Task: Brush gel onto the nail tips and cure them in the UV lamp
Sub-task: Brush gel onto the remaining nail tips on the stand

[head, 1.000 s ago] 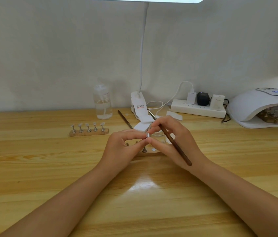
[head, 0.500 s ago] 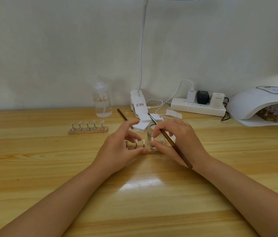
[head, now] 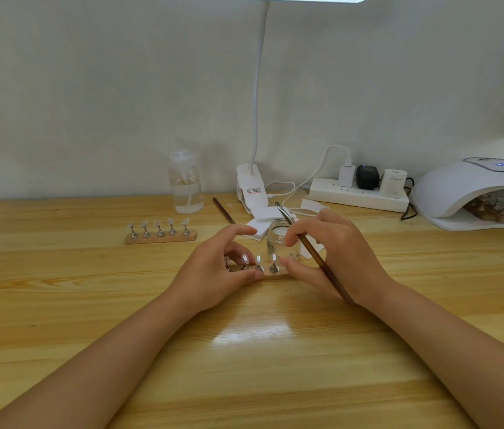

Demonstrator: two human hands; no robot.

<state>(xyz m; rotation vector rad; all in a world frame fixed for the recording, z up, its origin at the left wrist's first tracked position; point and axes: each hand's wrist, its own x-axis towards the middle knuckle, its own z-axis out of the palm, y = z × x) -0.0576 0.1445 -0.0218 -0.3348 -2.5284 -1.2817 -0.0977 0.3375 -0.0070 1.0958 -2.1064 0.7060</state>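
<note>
A small wooden strip (head: 275,276) with metal pegs bearing clear nail tips (head: 258,260) lies on the table centre between my hands. My left hand (head: 213,270) holds the strip's left end with curled fingers and thumb. My right hand (head: 334,252) grips a brown-handled brush (head: 315,255), bristles pointing up and away, while its fingers touch the strip's right end. A clear gel jar (head: 281,239) stands open just behind the strip. The white UV lamp (head: 473,187) sits at the far right with another wooden holder (head: 489,209) inside.
A second strip of nail tips (head: 160,235) lies at the left. A clear pump bottle (head: 185,184), a clip lamp base (head: 252,190), a spare brush (head: 224,211), white pads (head: 263,222) and a power strip (head: 359,195) line the back of the wooden table (head: 244,351).
Both hands have lowered the single peg onto the strip and spread apart to its two ends; several tips now show between them. The brush stays in my right hand.
</note>
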